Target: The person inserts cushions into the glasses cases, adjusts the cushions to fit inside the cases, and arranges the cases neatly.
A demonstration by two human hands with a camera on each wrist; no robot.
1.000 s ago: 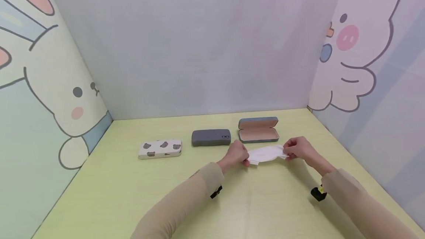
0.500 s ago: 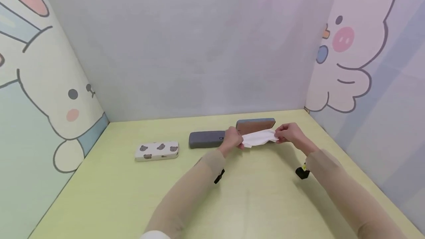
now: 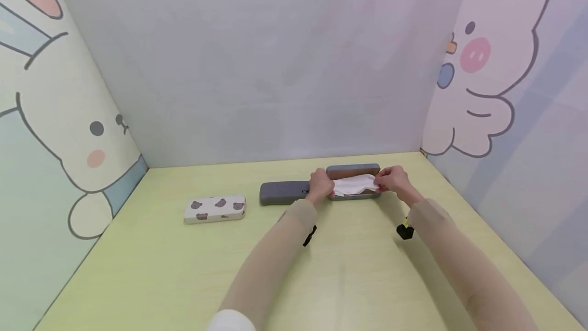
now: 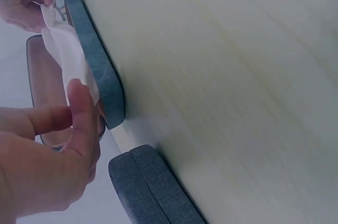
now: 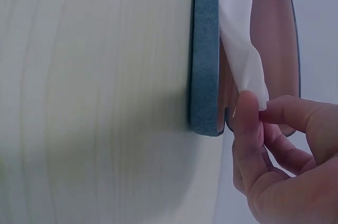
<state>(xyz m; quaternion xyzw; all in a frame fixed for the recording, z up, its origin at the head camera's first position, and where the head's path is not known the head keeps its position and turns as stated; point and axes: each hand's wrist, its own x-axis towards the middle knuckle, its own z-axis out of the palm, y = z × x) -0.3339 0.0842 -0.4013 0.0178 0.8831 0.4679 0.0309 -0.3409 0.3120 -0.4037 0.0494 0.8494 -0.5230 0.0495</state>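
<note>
A folded white cloth (image 3: 353,185) stretches between my two hands, over the open blue glasses case (image 3: 356,197) with its brownish-pink lining. My left hand (image 3: 321,184) pinches the cloth's left end between thumb and fingers. At the other end my right hand (image 3: 394,182) pinches a corner of it. In the right wrist view the cloth (image 5: 244,49) dips partly inside the case's lower half, whose blue wall (image 5: 206,60) stands in front. The raised lid (image 4: 45,73) shows behind the cloth in the left wrist view.
Left of the open case lies a closed dark grey glasses case (image 3: 282,193), its right end partly hidden by my left hand. Further left sits a white case with bear prints (image 3: 215,209). A grey wall (image 3: 275,65) rises behind the yellowish table (image 3: 294,280).
Both hands have carried the cloth away from me and slightly left, from in front of the open case to over and into it. Both keep their pinch on it.
</note>
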